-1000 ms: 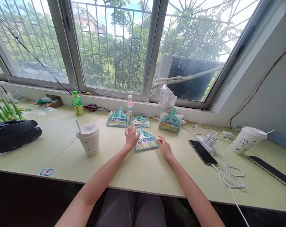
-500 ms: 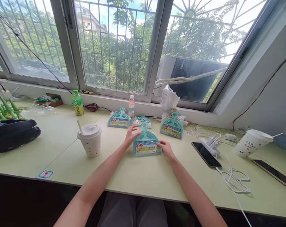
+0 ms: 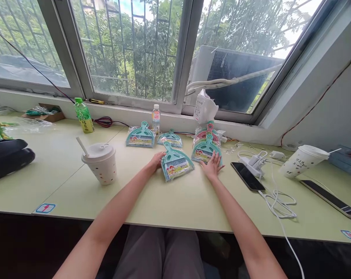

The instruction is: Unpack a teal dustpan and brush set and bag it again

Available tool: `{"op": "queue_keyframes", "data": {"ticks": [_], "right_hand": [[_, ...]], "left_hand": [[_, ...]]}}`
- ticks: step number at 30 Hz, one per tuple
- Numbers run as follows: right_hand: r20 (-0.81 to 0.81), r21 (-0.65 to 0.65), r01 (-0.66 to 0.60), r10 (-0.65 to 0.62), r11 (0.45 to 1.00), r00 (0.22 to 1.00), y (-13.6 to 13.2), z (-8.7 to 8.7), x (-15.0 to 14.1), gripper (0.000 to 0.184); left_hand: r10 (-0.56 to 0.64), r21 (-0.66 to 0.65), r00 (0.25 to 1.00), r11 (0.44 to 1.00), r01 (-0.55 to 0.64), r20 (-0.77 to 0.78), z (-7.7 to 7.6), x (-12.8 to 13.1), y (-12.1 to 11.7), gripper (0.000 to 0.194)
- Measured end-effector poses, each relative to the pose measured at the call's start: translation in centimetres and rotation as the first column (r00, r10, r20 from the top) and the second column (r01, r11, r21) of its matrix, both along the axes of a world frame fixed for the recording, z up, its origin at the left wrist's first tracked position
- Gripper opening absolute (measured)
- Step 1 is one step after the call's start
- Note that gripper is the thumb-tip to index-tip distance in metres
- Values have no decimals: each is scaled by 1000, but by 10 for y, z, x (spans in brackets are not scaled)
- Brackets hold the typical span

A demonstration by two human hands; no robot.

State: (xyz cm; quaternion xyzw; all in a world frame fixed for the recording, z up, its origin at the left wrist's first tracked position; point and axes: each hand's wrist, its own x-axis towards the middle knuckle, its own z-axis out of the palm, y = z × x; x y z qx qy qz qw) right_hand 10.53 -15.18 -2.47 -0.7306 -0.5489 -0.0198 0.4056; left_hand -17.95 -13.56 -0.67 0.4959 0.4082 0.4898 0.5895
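In the middle of the table, a teal toy dustpan and brush set in clear wrapping stands turned at a slant. My left hand grips its left edge, with some fingers hidden behind it. To the right, my right hand lies with spread fingers against the front of a stack of similar dustpan sets, teal in front and red and green behind. Two more teal sets rest farther back: one stack on the left and a lower one beside it.
A lidded paper cup with a straw stands left of my left arm. Behind are a green bottle, a small clear bottle and a tissue pack. To the right lie a phone, a power strip and white cables.
My right hand has left the middle dustpan set and moved right to the stack, fingers now spread. The set in my left hand has turned askew. The view has shifted slightly.
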Motion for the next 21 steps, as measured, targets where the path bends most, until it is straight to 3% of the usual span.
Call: {"op": "queue_keyframes", "data": {"ticks": [2, 4, 12, 21], "right_hand": [[30, -139, 61, -58, 988, 998, 13, -2, 12, 100], [62, -200, 68, -57, 978, 996, 26, -4, 19, 103], [104, -183, 66, -47, 981, 993, 69, -7, 36, 93], [156, -146, 120, -97, 982, 983, 113, -7, 49, 101]], "left_hand": [[-7, -47, 998, 999, 10, 61, 2, -4, 2, 29], [-21, -79, 994, 996, 30, 106, 3, -5, 3, 27], [-77, -64, 983, 994, 89, 167, 3, -5, 1, 16], [-156, -67, 974, 983, 169, 167, 2, -7, 8, 22]]}}
